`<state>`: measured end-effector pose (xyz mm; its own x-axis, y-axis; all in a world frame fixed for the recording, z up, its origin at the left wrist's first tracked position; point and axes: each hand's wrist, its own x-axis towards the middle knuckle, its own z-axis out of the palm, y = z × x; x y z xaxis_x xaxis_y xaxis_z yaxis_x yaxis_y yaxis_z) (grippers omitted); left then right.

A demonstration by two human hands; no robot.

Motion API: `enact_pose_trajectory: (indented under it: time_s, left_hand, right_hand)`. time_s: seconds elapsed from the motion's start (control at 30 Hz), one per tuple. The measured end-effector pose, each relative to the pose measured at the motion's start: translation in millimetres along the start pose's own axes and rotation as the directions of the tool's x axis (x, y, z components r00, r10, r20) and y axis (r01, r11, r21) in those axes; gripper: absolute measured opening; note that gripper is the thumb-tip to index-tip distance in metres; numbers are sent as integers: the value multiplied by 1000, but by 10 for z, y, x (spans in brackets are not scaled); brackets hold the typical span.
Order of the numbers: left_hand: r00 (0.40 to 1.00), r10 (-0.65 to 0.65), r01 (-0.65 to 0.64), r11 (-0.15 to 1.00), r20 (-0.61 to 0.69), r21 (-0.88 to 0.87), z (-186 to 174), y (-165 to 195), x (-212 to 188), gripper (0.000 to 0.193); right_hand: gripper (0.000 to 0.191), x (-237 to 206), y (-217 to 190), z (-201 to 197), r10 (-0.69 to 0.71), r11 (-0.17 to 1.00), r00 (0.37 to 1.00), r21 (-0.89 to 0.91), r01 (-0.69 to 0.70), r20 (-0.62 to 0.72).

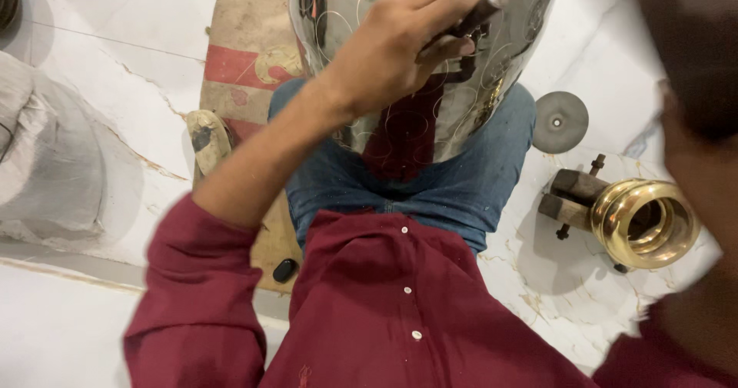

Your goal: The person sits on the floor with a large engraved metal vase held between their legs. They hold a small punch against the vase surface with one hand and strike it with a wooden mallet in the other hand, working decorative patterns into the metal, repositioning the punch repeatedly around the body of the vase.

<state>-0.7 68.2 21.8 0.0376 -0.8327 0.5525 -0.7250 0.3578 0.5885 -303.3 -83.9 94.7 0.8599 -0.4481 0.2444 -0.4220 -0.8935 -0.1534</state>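
**Keeping the tool steady on the polished vessel**

At the far left, crumpled grey cloth (46, 157) lies on the white marble floor (131, 42). Next to it a worn mat (238, 57) runs under the seated person, whose blue-jeaned knees (492, 180) cradle a mirror-bright metal vessel (430, 119) scribed with circles.

The left hand (392, 49) is closed around a slim dark tool (480, 11), whose rounded metal end lies against the vessel's upper face. Judging from that grip, the step goes best with the wrist resting on the curved metal, so the tool follows the scribed circles instead of skating across the shine. The knees should hold the vessel firm; a roll would likely mar the line.

Further right, a grey disc (560, 121) lies flat on the floor, and a brass ringed piece (644, 223) sits on a dark wooden block (573, 196). The right hand (696, 134) is only a dark blur at the frame's edge; whether it holds anything cannot be told.
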Motion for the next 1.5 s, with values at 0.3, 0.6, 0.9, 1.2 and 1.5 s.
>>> enact_pose_trajectory:
  time_s: [0.3, 0.6, 0.9, 1.2, 1.5]
  left_hand:
    - [924, 271, -273, 962, 270, -31, -111, -116, 316, 47]
    - [943, 224, -210, 974, 245, -80, -142, -119, 359, 40]
    - [989, -1, 21, 991, 145, -135, -131, -41, 164, 40]
    - [964, 112, -123, 992, 242, 34, -32, -181, 185, 52]
    - [953, 146, -168, 984, 267, 61, -9, -168, 127, 50]
  right_hand:
    - [64, -538, -381, 353, 174, 977, 960, 158, -142, -217]
    - [81, -647, -341, 453, 255, 937, 958, 281, -210, -134]
    - [100, -464, -468, 450, 375, 881, 925, 284, -377, 65]
    - [58, -479, -289, 482, 338, 886, 932, 377, -270, -129]
    - [38, -685, -251, 374, 305, 912, 939, 331, -241, -158]
